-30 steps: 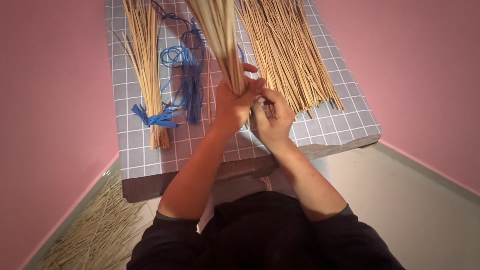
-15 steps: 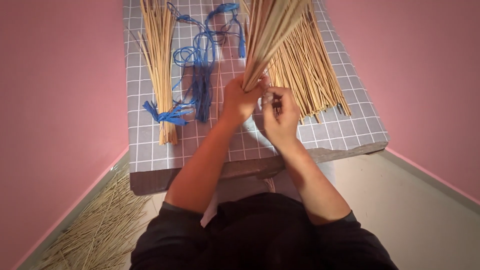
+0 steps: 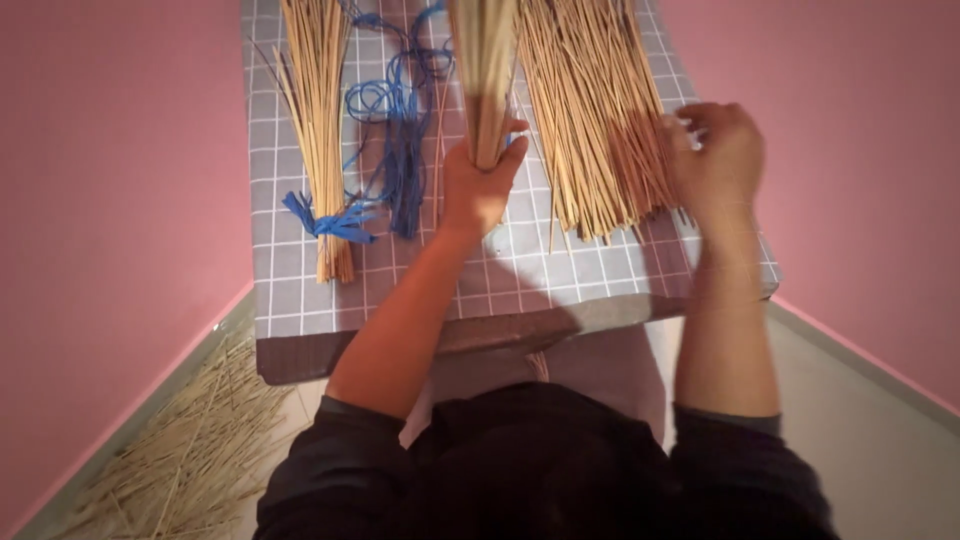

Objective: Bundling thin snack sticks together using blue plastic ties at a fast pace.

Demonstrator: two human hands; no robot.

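As your hands stand now, step in hand: gathering thin sticks into a bundle, judging by the grip and the reach.
Left hand: your left hand has its fingers closed tight round the lower end of a bundle of sticks, which rises away from you above the fist.
Right hand: your right hand rests at the far right edge of the loose pile of sticks, fingers curled onto it; I cannot tell whether they pinch any sticks.
Between the hands: the loose pile lies flat on the bench, just right of your left fingers.
Left of your left fingers: blue cords lie close by; beyond them is a tied bundle with a blue knot.
Below the bench: stray sticks on the floor.
Next move calls for: in my judgement, a firm left grip so the bundle stays even, and a clean pinch by the right fingers that lifts only a few sticks.
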